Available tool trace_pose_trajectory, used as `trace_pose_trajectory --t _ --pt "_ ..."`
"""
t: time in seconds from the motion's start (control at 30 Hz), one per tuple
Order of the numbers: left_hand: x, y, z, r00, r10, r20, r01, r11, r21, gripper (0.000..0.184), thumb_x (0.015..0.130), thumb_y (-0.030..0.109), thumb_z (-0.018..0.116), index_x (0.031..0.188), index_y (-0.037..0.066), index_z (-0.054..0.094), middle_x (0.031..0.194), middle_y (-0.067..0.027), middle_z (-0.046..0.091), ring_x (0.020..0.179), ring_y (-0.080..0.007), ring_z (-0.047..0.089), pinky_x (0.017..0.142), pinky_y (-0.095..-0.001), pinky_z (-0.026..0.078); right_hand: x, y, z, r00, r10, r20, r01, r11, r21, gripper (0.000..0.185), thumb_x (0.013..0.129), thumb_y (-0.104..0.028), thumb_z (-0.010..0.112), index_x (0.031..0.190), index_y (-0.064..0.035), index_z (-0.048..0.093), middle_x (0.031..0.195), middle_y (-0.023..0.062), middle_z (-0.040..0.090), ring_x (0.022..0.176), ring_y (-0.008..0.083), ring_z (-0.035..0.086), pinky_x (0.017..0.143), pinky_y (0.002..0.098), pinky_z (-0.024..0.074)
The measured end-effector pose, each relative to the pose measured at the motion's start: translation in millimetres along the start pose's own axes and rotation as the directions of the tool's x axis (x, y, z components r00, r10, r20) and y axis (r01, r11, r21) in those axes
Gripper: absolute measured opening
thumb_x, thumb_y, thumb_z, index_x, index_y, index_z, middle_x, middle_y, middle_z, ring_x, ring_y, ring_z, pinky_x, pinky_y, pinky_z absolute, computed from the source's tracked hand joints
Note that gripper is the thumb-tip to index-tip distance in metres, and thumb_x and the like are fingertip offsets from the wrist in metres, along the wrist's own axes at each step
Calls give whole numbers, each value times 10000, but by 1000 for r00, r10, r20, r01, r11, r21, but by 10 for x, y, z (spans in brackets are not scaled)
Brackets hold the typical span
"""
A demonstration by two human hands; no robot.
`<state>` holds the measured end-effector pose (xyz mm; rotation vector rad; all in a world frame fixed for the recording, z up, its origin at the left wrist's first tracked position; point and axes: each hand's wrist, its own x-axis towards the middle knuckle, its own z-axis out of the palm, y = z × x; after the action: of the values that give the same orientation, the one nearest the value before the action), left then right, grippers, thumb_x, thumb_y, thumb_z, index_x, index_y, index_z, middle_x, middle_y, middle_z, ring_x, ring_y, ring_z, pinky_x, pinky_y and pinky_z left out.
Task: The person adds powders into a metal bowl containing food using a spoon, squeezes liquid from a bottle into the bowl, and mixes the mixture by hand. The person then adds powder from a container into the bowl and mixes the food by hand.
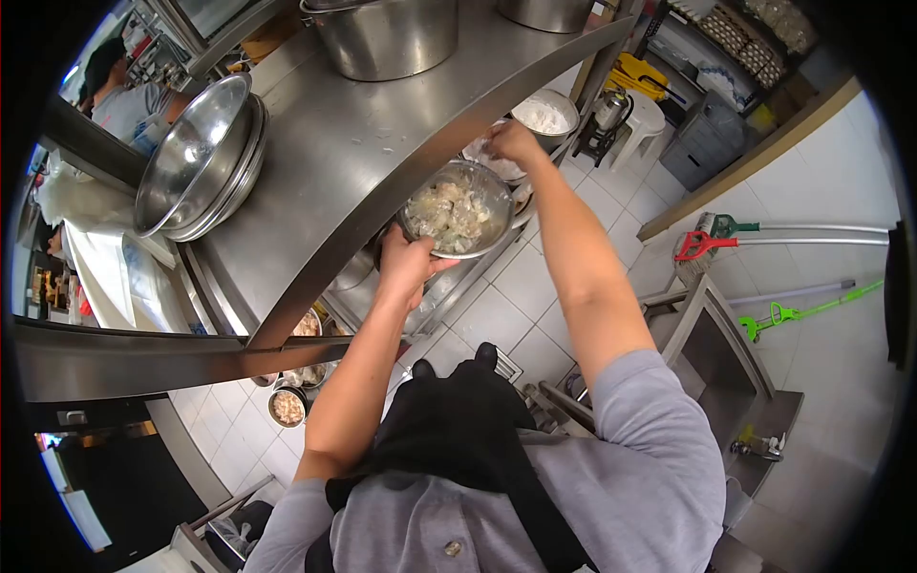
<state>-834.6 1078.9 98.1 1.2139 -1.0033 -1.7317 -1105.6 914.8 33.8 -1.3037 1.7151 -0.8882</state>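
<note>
Food (449,212) sits in pale lumps in a metal bowl (495,234), beside the steel shelf (315,143). The left hand (409,263) has its fingers and thumb clamped on the bowl, likely so it won't tip. The right hand (517,145) bends down over a small bowl of white powder (497,164); I can't tell if its fingers are apart or together. A big bowl of powder (544,115) is close by, maybe for easy reach. The shelf holds a big pot (387,43) and stacked bowls (196,153). White tiles (521,286) cover the floor. Another person (134,100) is across the shelf.
</note>
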Motion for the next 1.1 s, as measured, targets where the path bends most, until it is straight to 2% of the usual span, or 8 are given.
trace_pose_trajectory --t 0.1,0.2,0.5,0.67,0.77,0.83,0.9,1.1 --pt "149 -6 135 1000 4 22 -3 999 -33 422 868 -52 442 1285 -79 386 1237 -233 533 987 -330 650 766 -398 622 -359 -542 -302 970 -237 48 215 937 274 269 714 -100 716 966 -9 750 884 125 745 740 181 680 701 319 544" --pt "262 32 378 997 0 83 8 995 -103 400 869 -63 429 1266 -87 390 1237 -236 531 997 -336 644 771 -406 622 -880 -1062 -224 842 -519 146 532 756 -382 284 735 -151 715 972 4 743 978 170 730 878 261 695 786 346 537" --pt "253 149 784 983 62 174 -44 994 -104 418 892 -71 427 1306 -47 376 1232 -198 540 1031 -313 634 782 -391 626 -1087 -559 -119 993 -87 80 117 805 -582 917 589 -426 833 1338 17 545 1242 281 614 1140 355 612 1008 370 449" --pt "410 -15 749 975 -6 222 30 994 -105 445 893 -73 421 1330 -28 350 1264 -196 517 1057 -320 630 792 -391 629 -1210 -650 -177 995 -66 73 97 797 -596 825 591 -294 819 1330 -34 562 1289 324 550 1199 415 558 1013 401 456" --pt "416 1 764 975 -37 219 70 987 -145 458 891 -82 418 1339 -34 332 1271 -195 513 1053 -323 630 813 -401 626 -1229 -647 -231 916 -358 180 341 461 -819 709 635 -197 770 1321 -155 597 1271 245 584 1076 373 632 951 414 509" --pt "383 63 753 968 -69 243 113 978 -174 447 890 -86 415 1329 -38 345 1261 -194 521 1040 -318 632 818 -403 625 -1188 -722 -365 833 -381 401 549 487 -679 659 653 -209 767 1292 -144 620 1273 206 603 1053 354 644 940 395 511" --pt "378 11 721 970 -51 240 94 980 -173 441 892 -86 413 1326 -38 352 1256 -191 525 1033 -314 632 820 -405 625 -1286 -1065 -492 961 -63 270 219 771 -598 646 652 -256 786 1263 -108 636 1211 204 644 1064 349 636 953 379 491" --pt "459 -78 741 964 -10 267 59 983 -173 476 874 -97 416 1338 -15 351 1256 -179 534 1033 -300 639 795 -404 632 -1232 -656 -165 965 -180 188 258 765 -591 612 670 -297 787 1239 -118 650 1186 220 647 1059 343 647 916 389 510"
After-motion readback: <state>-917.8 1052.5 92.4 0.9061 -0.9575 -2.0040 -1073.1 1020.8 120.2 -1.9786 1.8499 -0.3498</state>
